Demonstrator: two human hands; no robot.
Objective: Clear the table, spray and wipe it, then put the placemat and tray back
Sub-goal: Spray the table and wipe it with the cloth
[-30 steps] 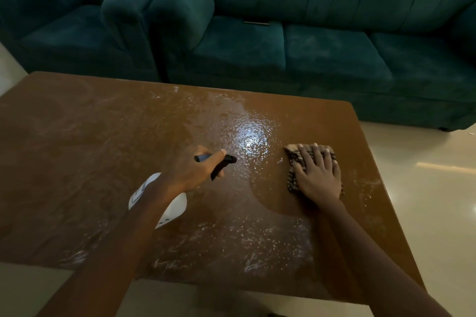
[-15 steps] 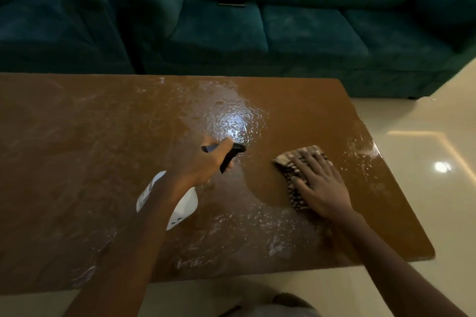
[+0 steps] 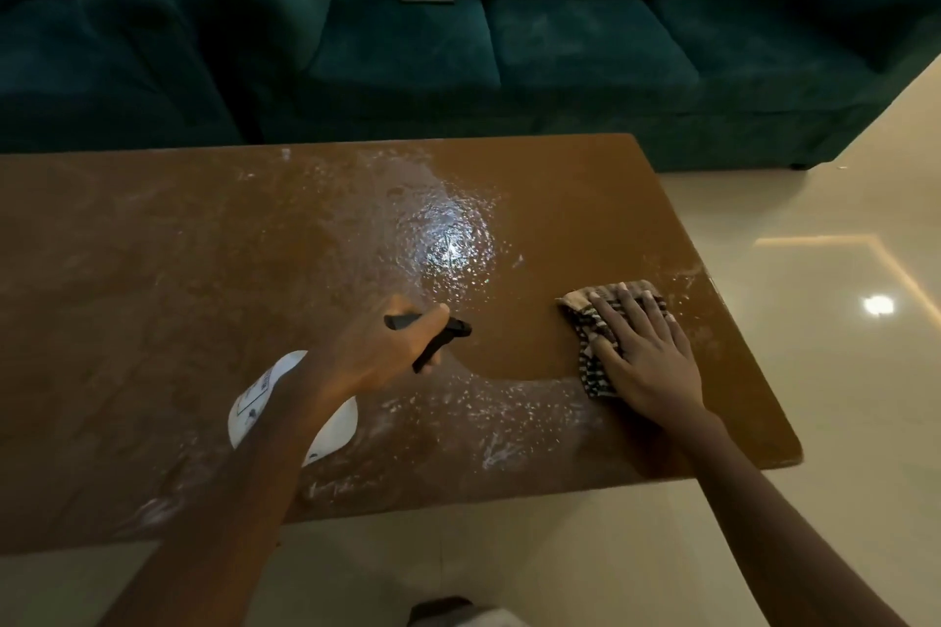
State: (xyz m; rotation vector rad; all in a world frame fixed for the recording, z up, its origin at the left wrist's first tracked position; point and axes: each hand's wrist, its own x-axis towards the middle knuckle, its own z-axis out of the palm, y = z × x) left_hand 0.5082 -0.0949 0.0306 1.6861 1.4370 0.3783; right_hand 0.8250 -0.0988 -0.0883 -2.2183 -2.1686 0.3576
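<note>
Head view. Left hand (image 3: 377, 356) curled round spray bottle (image 3: 254, 397), finger on black trigger, above wet table (image 3: 153, 270), as before. Right hand (image 3: 646, 362), fingers straight and spread, presses checked cloth (image 3: 585, 326) on tabletop. Cloth now nearer right edge, dry wiped patch wider.

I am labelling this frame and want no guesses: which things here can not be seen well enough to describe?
In the head view:
- Spray bottle: left hand and forearm cover most of it; label too small to read.
- Cloth: right hand covers much of it.
- Table: left end cut off by the frame edge.
- Thin dark thing on the sofa seat: too small and dim to name.
</note>
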